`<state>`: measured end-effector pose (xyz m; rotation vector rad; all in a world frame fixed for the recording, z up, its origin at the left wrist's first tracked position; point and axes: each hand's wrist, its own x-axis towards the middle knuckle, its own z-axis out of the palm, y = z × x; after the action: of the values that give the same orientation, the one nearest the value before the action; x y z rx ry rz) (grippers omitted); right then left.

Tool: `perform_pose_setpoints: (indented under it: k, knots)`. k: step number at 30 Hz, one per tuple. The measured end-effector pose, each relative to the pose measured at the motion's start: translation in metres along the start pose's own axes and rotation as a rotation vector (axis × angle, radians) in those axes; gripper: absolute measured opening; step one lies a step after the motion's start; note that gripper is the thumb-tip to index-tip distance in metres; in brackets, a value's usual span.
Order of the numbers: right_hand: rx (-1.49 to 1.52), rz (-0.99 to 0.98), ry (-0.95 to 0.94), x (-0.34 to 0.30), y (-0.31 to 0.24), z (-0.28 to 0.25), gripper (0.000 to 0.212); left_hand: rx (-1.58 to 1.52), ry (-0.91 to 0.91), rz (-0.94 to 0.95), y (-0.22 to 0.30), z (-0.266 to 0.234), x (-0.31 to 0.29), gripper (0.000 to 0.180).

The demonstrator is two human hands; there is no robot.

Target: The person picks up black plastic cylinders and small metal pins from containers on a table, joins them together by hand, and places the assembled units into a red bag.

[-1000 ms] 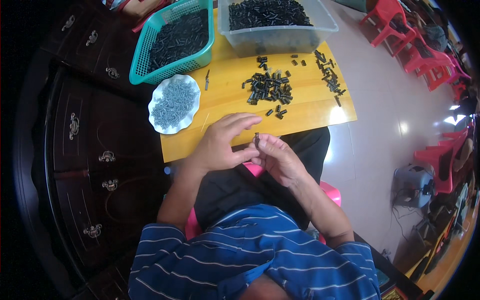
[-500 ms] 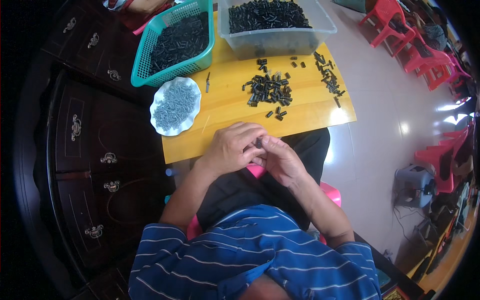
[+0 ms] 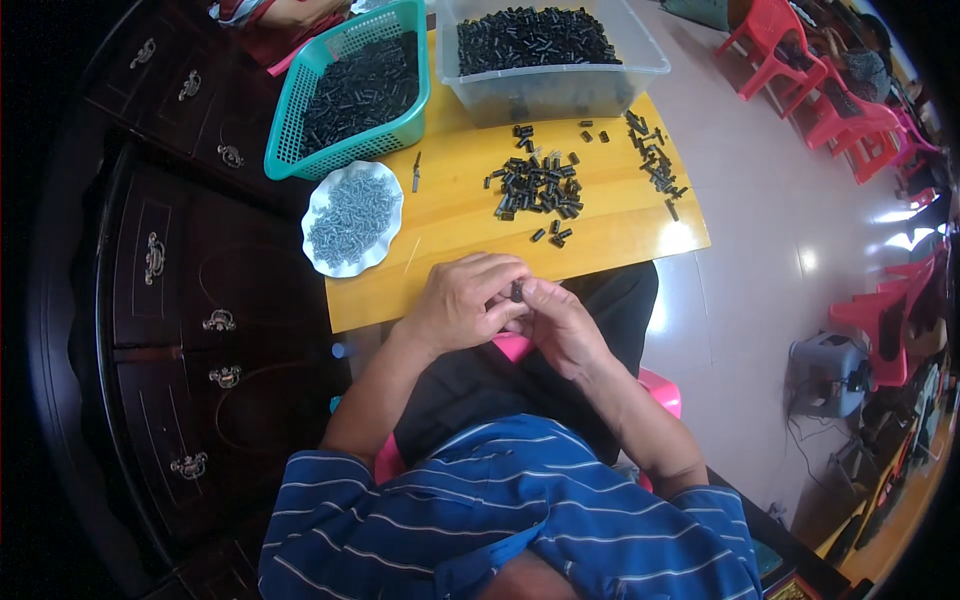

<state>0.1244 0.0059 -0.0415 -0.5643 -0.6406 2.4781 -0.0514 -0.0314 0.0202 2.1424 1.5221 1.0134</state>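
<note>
Close to the table's near edge, my left hand [image 3: 468, 298] and my right hand [image 3: 565, 318] meet over my lap. Between their fingertips sits a small black cylindrical piece [image 3: 517, 290], mostly covered by the fingers. Both hands are closed on it. Beyond them on the yellow table [image 3: 450, 235] lies a loose pile of short black cylinders [image 3: 538, 186], with a few strays around it. At the left stands a white scalloped plate [image 3: 312, 252] holding many small silvery springs or screws [image 3: 352, 215]; I cannot tell which.
A green basket [image 3: 402, 128] and a clear plastic bin [image 3: 560, 98], both full of black pieces, stand at the back. A small knife-like tool [image 3: 416, 174] lies by the plate. Thin black parts [image 3: 655, 160] line the right edge. Dark drawers [image 3: 200, 260] rise at the left.
The whole view has shifted slightly. My hands stay together around the black piece, with almost no change in the fingers.
</note>
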Motion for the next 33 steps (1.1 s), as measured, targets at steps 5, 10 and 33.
perform_pose_setpoints:
  k: [5, 10, 33]
  knots:
    - [-0.013, -0.025, -0.009, -0.003, -0.003, 0.005, 0.023, -0.023, 0.042, 0.031, -0.001, 0.003, 0.0, 0.04]
    - [-0.008, -0.036, 0.0, -0.001, -0.004, 0.001, 0.019, 0.049, 0.075, 0.103, -0.003, 0.009, 0.002, 0.033]
    - [0.061, -0.027, -0.008, 0.004, 0.001, -0.006, 0.021, 0.08, 0.137, 0.07, -0.006, 0.018, -0.003, 0.028]
